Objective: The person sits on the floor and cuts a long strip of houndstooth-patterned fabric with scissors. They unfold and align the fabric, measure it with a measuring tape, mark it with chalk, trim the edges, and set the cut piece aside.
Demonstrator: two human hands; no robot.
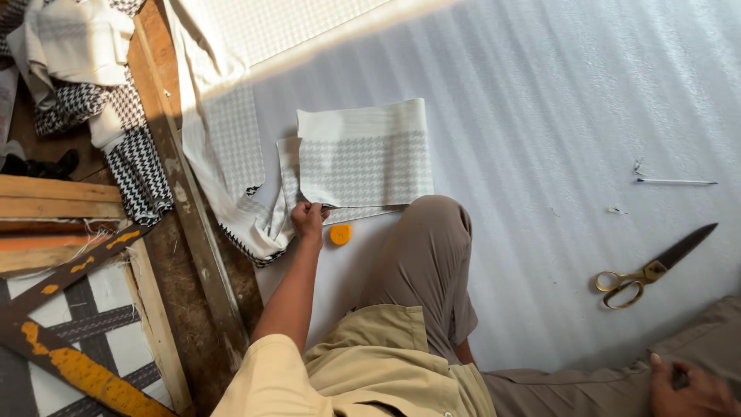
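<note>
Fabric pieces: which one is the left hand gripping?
The folded grey houndstooth piece on the white surface; the left hand pinches its lower left corner. The black-and-white pile lies apart at far left, untouched.

The fingertips of the left hand (309, 214) are tucked under the corner of the folded houndstooth cloth (363, 162), so they do not show. The right hand (689, 388) is cut by the bottom edge; a small dark thing lies between its fingers, too small to identify. The bent knee (432, 224) hides the lower cloth edge right of the left fingers.
</note>
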